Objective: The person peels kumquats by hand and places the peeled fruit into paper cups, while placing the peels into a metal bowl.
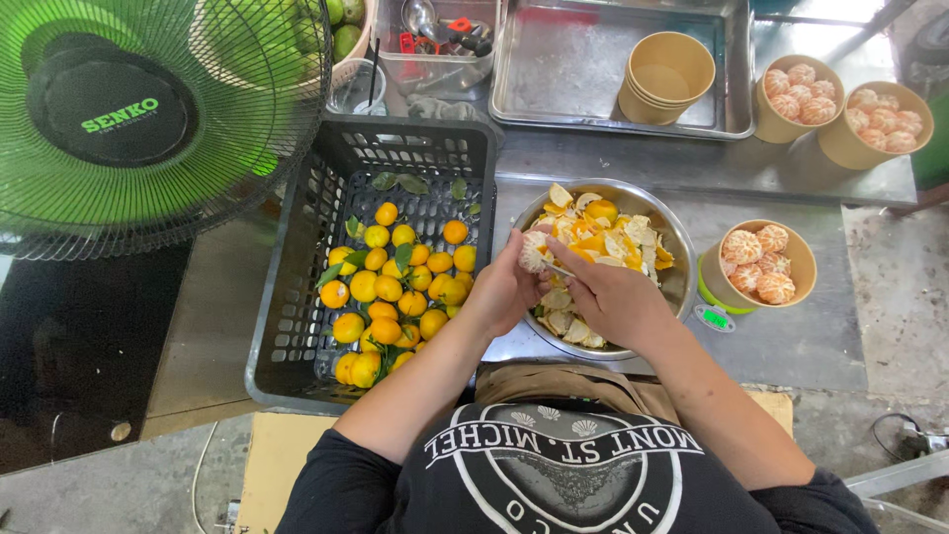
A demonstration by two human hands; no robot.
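1. Left hand (502,289): fingers curled closed around a small, mostly peeled mandarin with white pith showing (535,251), held over the near-left rim of the round stainless-steel bowl (678,279).
2. Right hand (605,295): fingers pinched together at the mandarin's lower right side, touching it (whether they grip a strip of peel or the fruit itself, I cannot tell).
3. The bowl sits at the middle of the grey metal surface (791,346), near its front edge. It is full of orange-and-white peel scraps (603,237).
4. Black slotted plastic crate (297,287) just left of the bowl, touching or nearly so. It holds a heap of small unpeeled yellow-orange mandarins (390,297) with a few green leaves, piled toward its near half.
5. Tan paper cup with peeled mandarins (761,265) just right of the bowl, standing on a small scale with a green-lit display (714,318).
6. Far right corner of the surface: two more tan paper cups of peeled mandarins (845,114), side by side.
7. Far edge, centre: shallow rectangular steel tray (563,69) carrying a stack of empty tan paper cups (667,77) at its right end.
8. Left of the tray: clear plastic tub with utensils (435,40).
9. Far left corner: green-bladed fan behind a wire guard (138,109), tilted toward the crate.
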